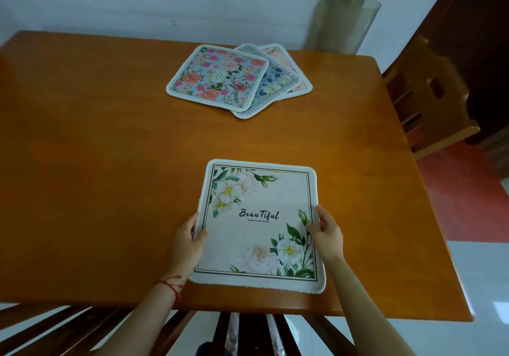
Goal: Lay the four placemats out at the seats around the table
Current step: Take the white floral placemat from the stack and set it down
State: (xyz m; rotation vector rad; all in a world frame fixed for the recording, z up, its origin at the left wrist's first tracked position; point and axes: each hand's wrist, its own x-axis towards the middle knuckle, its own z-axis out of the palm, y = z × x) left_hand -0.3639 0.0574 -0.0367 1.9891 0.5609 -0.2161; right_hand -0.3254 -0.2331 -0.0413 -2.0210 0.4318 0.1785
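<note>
I've got a square cream placemat (259, 223) w/ rounded corners lying flat at the near edge of the table (96, 149), soft fabric look, fuzzy white border, thin dark line frame, white flowers and green leaves at two corners, "Beautiful" printed mid-mat. Left hand (190, 238) pinches the mat's left edge, thumb on top and fingers curled under the border; right hand (326, 231) grips the right edge the same way, thumb over the printed corner. A red string bracelet (170, 285) sits on the left wrist. Table is smooth glossy orange-brown wood, rectangular. Toward the far side, well apart from my mat, three more mats lie fanned in an overlapping pile: blue floral mat (217, 76) on top, navy lettered mat (275, 86) under it, a peach mat (298, 80) at the bottom, mostly covered. Past the far edge a roll of translucent grey mesh (344, 22) stands against the white wall. A wooden chair (429, 94) is at the right side; dark slats of another chair back (248, 331) show below the near edge.
</note>
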